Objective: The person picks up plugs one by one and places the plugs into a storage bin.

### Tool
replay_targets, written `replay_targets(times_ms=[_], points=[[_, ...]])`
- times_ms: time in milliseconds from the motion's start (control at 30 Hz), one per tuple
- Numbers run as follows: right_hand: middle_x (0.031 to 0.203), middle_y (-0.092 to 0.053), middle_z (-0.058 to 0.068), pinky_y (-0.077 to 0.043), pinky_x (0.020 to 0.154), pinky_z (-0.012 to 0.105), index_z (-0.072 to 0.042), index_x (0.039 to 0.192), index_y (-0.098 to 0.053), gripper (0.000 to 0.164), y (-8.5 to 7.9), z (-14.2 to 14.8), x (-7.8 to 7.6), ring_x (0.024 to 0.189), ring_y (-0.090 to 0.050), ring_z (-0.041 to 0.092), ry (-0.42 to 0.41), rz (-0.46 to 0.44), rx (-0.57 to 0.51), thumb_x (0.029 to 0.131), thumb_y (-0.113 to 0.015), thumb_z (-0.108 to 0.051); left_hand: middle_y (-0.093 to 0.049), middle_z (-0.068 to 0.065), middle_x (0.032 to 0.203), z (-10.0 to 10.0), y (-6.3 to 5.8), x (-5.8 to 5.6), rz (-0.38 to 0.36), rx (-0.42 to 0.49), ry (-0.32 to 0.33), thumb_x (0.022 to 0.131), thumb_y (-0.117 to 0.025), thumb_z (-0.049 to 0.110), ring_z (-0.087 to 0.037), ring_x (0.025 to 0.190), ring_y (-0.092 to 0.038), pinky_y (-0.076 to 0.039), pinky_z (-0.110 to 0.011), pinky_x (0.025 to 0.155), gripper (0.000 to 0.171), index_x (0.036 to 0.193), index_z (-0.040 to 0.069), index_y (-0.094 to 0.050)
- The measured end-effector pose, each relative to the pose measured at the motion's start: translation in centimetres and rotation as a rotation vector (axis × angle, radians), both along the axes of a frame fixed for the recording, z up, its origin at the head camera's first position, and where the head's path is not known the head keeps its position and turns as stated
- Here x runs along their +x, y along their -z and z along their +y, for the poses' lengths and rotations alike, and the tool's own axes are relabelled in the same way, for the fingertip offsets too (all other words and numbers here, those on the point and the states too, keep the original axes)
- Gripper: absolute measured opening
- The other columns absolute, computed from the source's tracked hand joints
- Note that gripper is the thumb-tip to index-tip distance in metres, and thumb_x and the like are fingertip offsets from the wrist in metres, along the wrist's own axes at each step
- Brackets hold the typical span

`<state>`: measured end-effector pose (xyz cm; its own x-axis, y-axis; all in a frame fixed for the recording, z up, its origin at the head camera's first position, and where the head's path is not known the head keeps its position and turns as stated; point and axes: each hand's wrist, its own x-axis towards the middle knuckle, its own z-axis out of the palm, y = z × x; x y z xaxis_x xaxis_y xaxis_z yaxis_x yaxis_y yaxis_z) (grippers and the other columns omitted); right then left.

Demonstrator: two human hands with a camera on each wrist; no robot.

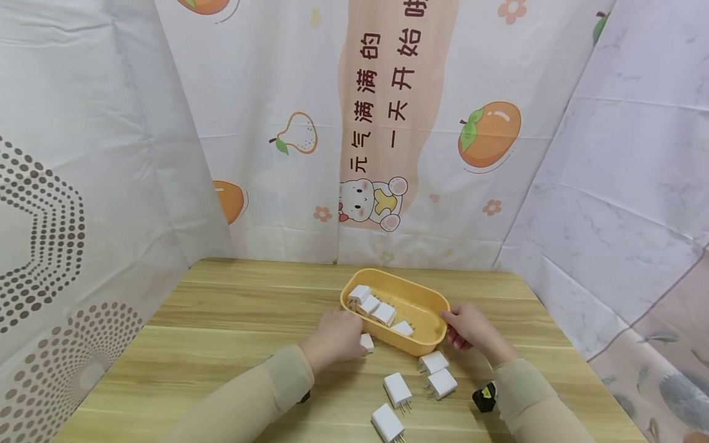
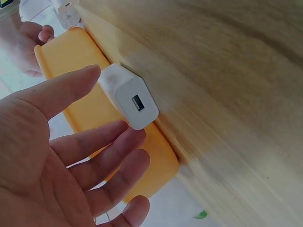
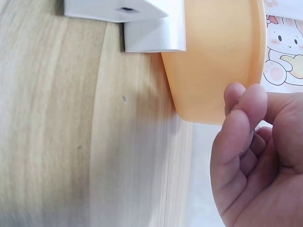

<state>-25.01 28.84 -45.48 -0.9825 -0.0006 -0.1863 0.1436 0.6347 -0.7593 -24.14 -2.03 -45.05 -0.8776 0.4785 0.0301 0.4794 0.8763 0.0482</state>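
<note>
A yellow plastic tray [image 1: 423, 311] with rounded corners holds several white plug chargers [image 1: 383, 313] in its left part. My right hand [image 1: 473, 327] pinches the tray's right end at the rim, thumb on top and the other fingers curled. On the near side, my left hand [image 1: 336, 337] reaches to a white charger [image 2: 135, 101] standing on the table against the tray wall. In the left wrist view its USB port faces outward. The thumb and the loosely bent, spread fingers [image 2: 135, 137] lie around this charger, fingertips right at its edge.
Two more chargers [image 1: 442, 384] lie together by the tray's near right corner. Another pair [image 1: 397, 389] is spread nearer the front of the wooden table [image 1: 232, 307]. A printed curtain [image 1: 288, 203] hangs behind the table, with plain cloth at both sides.
</note>
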Motion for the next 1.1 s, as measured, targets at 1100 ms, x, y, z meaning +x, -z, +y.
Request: replay_targets(times_ms=[1100], points=[[0.055,-0.059,0.007,-0.048,0.042,0.028,-0.002,0.076,-0.064,0.036,-0.05,0.0,0.0,0.041,-0.052,0.013,0.0,0.003,0.0,0.105,-0.053,-0.021,-0.06,0.006,0.073,0.17,0.59,-0.39,-0.014,-0.031,0.021,0.081,-0.082,0.041,-0.013,0.066,-0.053,-0.05,-0.045,0.077,0.036,0.065,0.022,-0.057]])
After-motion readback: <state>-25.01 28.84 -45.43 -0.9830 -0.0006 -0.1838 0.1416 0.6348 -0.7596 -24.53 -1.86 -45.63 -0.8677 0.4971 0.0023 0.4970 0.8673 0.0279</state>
